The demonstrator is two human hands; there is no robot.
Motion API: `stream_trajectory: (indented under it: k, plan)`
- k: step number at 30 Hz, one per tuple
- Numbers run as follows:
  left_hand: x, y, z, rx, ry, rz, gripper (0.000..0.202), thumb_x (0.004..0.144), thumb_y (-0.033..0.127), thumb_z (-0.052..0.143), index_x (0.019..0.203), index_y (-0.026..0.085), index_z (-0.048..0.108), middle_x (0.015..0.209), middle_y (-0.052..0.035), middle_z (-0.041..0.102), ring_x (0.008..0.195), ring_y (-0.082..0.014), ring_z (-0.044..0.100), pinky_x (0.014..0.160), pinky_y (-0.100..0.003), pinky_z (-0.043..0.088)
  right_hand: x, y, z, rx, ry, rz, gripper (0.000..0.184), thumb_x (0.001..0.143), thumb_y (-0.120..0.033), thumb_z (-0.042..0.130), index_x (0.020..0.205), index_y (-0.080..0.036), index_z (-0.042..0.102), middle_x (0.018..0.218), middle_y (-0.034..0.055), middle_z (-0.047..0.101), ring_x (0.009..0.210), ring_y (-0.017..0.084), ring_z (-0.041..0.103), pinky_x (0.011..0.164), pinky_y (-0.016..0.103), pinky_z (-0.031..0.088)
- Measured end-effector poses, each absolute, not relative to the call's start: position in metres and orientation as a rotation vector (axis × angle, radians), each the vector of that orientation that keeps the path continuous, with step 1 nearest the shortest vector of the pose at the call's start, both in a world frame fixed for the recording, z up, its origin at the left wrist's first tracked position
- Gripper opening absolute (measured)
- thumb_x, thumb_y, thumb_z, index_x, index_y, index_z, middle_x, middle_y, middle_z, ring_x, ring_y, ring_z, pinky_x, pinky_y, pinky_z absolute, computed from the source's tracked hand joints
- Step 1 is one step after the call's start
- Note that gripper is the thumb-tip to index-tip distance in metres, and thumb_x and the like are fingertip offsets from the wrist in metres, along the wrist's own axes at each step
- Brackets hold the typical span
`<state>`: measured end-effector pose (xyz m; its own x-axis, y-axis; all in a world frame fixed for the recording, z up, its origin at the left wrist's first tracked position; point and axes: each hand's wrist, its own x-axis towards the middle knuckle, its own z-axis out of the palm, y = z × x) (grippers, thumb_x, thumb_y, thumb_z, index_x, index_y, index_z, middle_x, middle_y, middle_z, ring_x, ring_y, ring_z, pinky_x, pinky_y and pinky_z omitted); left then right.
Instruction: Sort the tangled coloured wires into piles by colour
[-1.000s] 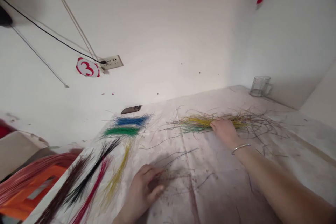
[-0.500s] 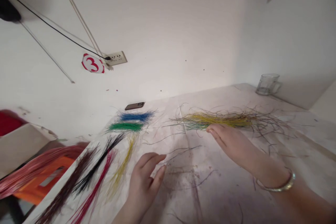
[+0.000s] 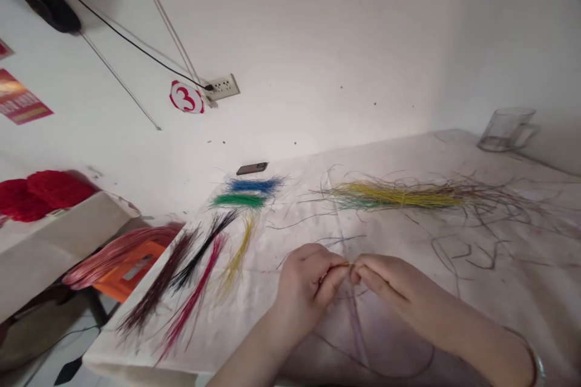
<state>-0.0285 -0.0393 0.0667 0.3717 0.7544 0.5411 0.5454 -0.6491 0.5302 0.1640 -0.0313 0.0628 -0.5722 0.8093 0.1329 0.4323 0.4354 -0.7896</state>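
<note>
Here the left hand (image 3: 306, 290) and the right hand (image 3: 394, 284) meet near the front edge of the desk (image 3: 399, 154), both curled and closed, not clenched. Between their fingertips (image 3: 354, 272) they pinch a thin yellow strand (image 3: 342, 265), its ends hidden by the fingers. A metal bangle (image 3: 531, 354) circles the right wrist. Loose dark strands (image 3: 472, 257) lie scattered across the desk around the hands. Along the left edge, sorted bunches fan out: dark brown (image 3: 154, 293), red (image 3: 193, 296), black (image 3: 204, 248) and yellow (image 3: 236, 260). Farther back are a green bunch (image 3: 238, 201) and a blue bunch (image 3: 254, 185), with a phone (image 3: 252, 168) beyond them by the wall. A mixed yellow-green bundle (image 3: 394, 195) lies untouched, well behind the hands, and a glass mug (image 3: 506, 130) stands in the far right corner.
</note>
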Motion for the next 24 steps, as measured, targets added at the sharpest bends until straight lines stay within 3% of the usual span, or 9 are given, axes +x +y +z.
stream_trajectory:
  k: [5,10,14,17,24]
  plan:
    - [-0.042,-0.045,0.059,2.387,1.329,1.052,0.019,0.092,0.023,0.050,0.090,0.020,0.068,0.071,-0.0016,0.066,0.068,-0.0136,0.059,0.063,-0.024,0.044,0.174,-0.039,0.051,-1.031,-1.832,1.116,0.041,0.098,-0.042,0.029,0.113,-0.025,0.064,0.074,0.0006,0.059,0.068,0.014,0.055,0.066,0.028,0.045]
    - [-0.061,-0.048,0.049,2.365,1.591,0.916,0.026,0.094,0.028,0.047,0.084,0.019,0.069,0.073,-0.0032,0.068,0.071,-0.0155,0.062,0.065,-0.025,0.045,0.187,-0.025,0.038,-1.122,-1.583,1.022,0.045,0.096,-0.045,0.030,0.113,-0.022,0.065,0.073,0.0011,0.059,0.057,0.013,0.049,0.054,0.027,0.041]
    - [-0.080,-0.045,0.039,2.318,1.769,0.710,0.029,0.093,0.030,0.045,0.083,0.021,0.070,0.076,-0.0029,0.068,0.074,-0.0163,0.062,0.066,-0.025,0.044,0.201,-0.008,0.026,-1.285,-1.807,0.893,0.040,0.094,-0.042,0.035,0.099,-0.021,0.069,0.073,0.0022,0.062,0.067,0.016,0.056,0.064,0.030,0.044]
    - [-0.092,-0.043,0.031,2.271,1.876,0.520,0.031,0.093,0.030,0.044,0.079,0.021,0.070,0.072,-0.0015,0.066,0.072,-0.0159,0.060,0.063,-0.025,0.040,0.207,0.005,0.011,-1.340,-1.985,0.819,0.034,0.091,-0.035,0.038,0.087,-0.021,0.068,0.084,0.0040,0.066,0.080,0.018,0.060,0.073,0.031,0.043]
    - [-0.101,-0.038,0.015,2.246,2.038,0.242,0.032,0.092,0.031,0.044,0.073,0.021,0.067,0.073,-0.0018,0.065,0.071,-0.0182,0.058,0.061,-0.026,0.034,0.206,0.019,-0.015,-1.594,-2.237,0.523,0.030,0.082,-0.021,0.041,0.053,-0.019,0.047,0.065,0.0018,0.054,0.061,0.014,0.052,0.059,0.028,0.033]
